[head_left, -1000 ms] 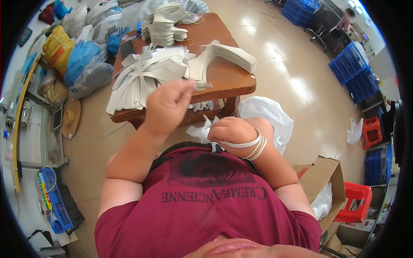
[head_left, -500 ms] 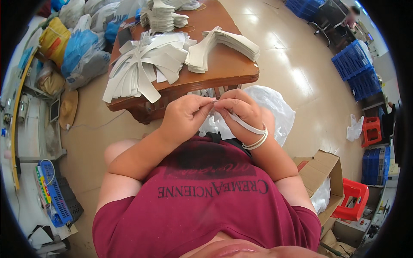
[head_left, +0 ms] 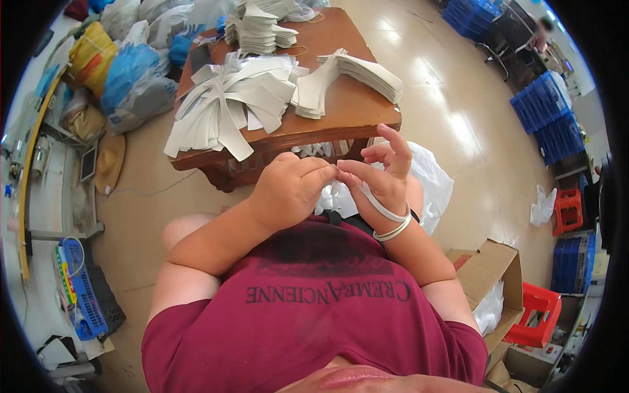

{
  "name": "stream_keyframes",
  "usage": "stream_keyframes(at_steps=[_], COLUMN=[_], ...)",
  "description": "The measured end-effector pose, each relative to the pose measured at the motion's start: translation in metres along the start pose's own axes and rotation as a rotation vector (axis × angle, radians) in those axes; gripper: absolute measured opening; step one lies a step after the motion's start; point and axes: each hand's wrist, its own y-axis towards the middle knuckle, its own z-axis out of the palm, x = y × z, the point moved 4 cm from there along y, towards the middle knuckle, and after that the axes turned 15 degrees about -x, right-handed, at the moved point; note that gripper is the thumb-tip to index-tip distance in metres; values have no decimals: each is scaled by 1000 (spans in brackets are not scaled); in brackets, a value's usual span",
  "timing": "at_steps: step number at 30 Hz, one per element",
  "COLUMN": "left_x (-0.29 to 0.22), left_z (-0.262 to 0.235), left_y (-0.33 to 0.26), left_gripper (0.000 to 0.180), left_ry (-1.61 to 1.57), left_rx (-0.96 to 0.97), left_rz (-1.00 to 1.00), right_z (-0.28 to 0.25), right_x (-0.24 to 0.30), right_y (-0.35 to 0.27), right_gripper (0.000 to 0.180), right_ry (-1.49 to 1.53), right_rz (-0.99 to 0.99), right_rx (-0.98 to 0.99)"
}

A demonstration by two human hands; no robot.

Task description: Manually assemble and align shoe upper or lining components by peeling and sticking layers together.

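Hands: I see my left hand [head_left: 288,190] curled, fingertips meeting my right hand [head_left: 380,173], pinching a white band [head_left: 380,206] looped around the right wrist.
Table [head_left: 354,114]: just beyond, near edge.
Strips [head_left: 229,108]: fanned at its left corner.

**What the view hides**

Whatever the left hand [head_left: 288,190] and right hand [head_left: 380,177] pinch between them is too small to tell. The left hand's curled fingers cover its grip. The worktop [head_left: 347,111] hides the white bag [head_left: 432,183] partly.
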Motion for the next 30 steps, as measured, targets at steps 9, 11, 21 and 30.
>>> stream_keyframes(at_steps=[9,11,21,30], left_x=[5,5,15,12], left_z=[4,6,14,11], left_y=[-4,-6,-19,-20], left_gripper=[15,12,12,8], left_ry=[-216,-270,-417,-413], left_rx=[-39,-49,-82,-94], left_rz=[-319,-421,-661,-756], right_z=[-2,0,15,16], right_x=[7,10,9,22], right_y=[7,4,-9,-4], right_gripper=[36,35,29,23], right_ry=[22,36,6,-52], right_rz=[-141,-222,-375,-361], right_rx=[-60,-63,-125,-34])
